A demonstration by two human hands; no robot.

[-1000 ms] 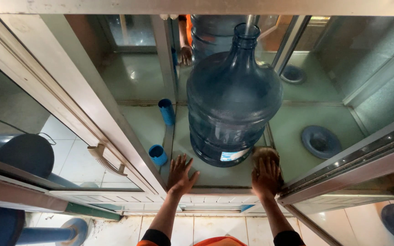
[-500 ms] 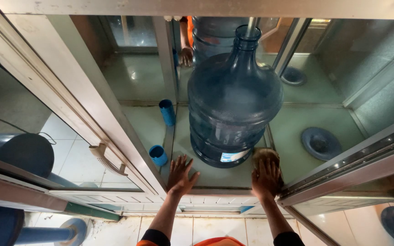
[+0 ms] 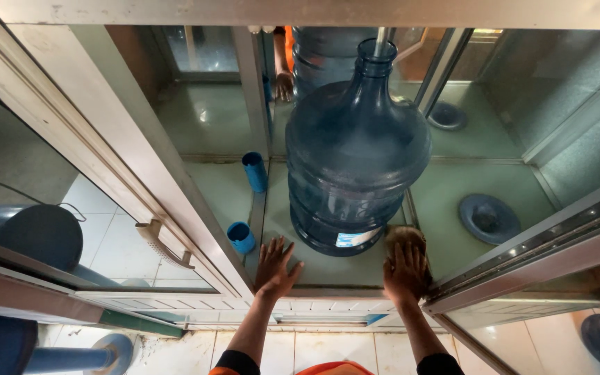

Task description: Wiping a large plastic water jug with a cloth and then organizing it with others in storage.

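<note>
A large blue water jug (image 3: pixel 355 153) stands upright on the steel floor (image 3: pixel 467 187) of an open cabinet. My left hand (image 3: pixel 273 267) lies flat on that floor with fingers spread, just left of the jug's base. My right hand (image 3: pixel 404 272) presses a brown scrub pad (image 3: pixel 404 236) against the floor at the jug's lower right. A second jug (image 3: pixel 321 59) stands behind, partly hidden.
Two blue cylindrical nozzles (image 3: pixel 254 171) (image 3: pixel 242 237) stand left of the jug. A round blue seat (image 3: pixel 487 219) is set in the floor to the right. Another person's hand (image 3: pixel 284 87) reaches in at the back. The cabinet door (image 3: pixel 105 153) hangs open at left.
</note>
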